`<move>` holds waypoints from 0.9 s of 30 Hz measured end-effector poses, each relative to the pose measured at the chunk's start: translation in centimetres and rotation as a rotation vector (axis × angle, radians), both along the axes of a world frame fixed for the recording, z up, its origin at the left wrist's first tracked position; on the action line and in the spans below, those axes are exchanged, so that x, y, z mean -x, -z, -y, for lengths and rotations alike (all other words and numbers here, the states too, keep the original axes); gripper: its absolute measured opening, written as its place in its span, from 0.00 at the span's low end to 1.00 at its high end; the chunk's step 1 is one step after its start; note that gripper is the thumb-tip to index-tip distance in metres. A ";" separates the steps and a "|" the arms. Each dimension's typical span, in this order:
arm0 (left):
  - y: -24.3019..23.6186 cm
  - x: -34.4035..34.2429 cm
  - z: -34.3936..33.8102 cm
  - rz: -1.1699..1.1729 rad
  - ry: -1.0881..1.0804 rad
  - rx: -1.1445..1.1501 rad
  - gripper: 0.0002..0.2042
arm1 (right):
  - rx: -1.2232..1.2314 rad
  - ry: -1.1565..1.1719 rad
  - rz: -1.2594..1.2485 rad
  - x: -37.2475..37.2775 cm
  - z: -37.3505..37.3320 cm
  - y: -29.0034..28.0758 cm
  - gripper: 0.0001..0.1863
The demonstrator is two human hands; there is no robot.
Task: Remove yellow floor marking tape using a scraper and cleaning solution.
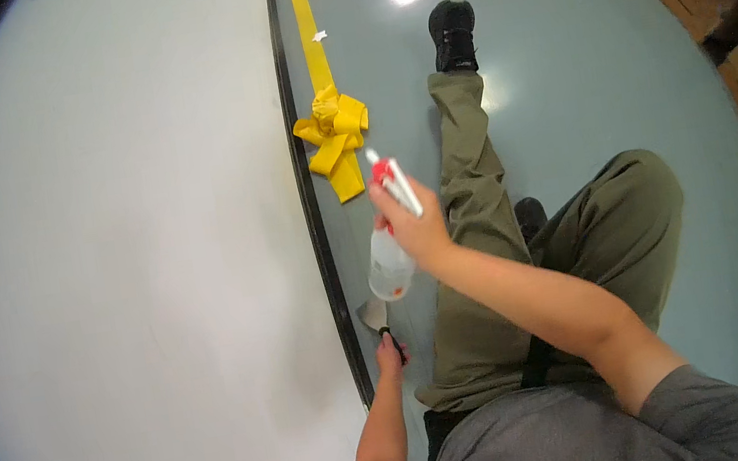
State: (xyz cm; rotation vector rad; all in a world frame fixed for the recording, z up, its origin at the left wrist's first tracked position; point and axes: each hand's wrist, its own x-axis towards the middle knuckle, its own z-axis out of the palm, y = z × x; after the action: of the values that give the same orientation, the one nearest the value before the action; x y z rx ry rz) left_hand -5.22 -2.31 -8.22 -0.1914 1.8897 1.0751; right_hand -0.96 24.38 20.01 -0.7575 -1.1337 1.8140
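Well, the right hand [415, 224] is clamping round the bottle [390, 265] at its neck, nozzle pointing toward the tape, while the left hand [388, 355] is gripping the scraper [375, 317] by its black handle, blade sitting near the black trim [321, 247] along the wall [156, 260]. The tape [338, 167] is lying beside that trim on the floor [575, 88], its near end bunching up in a loose yellow tangle, its far stretch running straight on (a white scrap [320, 36] is sitting there, too). So the work is looking part done, I'd judge: the near end is seeming lifted, the far strip is apparently waiting. Whether the blade is touching the floor, I cannot tell.
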 end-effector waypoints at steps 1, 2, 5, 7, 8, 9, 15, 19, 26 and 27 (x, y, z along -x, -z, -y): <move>0.2 0.1 0.2 0.008 -0.010 -0.006 0.23 | 0.011 0.033 -0.057 0.1 -1.2 -2.2 0.11; 0.4 0.2 0.1 0.021 -0.017 -0.012 0.23 | 0.024 0.069 -0.110 0.1 -2.7 -4.5 0.09; 1.3 0.9 1.1 0.044 -0.034 -0.045 0.23 | -0.101 0.161 -0.181 -0.7 -7.3 -10.5 0.10; 1.7 0.9 1.1 0.076 -0.041 -0.024 0.23 | -0.196 0.210 -0.220 -2.6 -10.1 -14.4 0.12; 1.7 1.1 1.3 0.097 -0.064 -0.001 0.23 | -0.300 0.213 -0.182 -3.4 -12.1 -15.5 0.14; 1.8 1.5 1.3 0.100 -0.064 -0.003 0.23 | -0.335 0.243 -0.099 -4.4 -13.5 -17.3 0.14; 1.4 1.6 1.1 0.070 -0.024 0.053 0.24 | -0.612 0.409 0.373 -11.2 -23.4 -15.0 0.17; -0.7 2.1 0.5 0.027 0.019 0.088 0.24 | -0.633 0.372 0.690 -18.8 -29.2 -6.4 0.17; -0.2 1.9 1.5 -0.131 0.162 0.095 0.17 | -0.446 0.293 0.930 -31.2 -28.6 5.0 0.17; 0.2 1.3 0.8 -0.124 0.172 0.091 0.17 | -0.460 0.305 0.932 -33.3 -28.3 7.2 0.18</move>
State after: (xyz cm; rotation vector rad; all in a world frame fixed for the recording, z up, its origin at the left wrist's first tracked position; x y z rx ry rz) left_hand -6.50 -3.13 -8.39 -0.0132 2.0282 0.9029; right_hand 32.37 52.70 12.84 -1.4470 -1.8024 0.8521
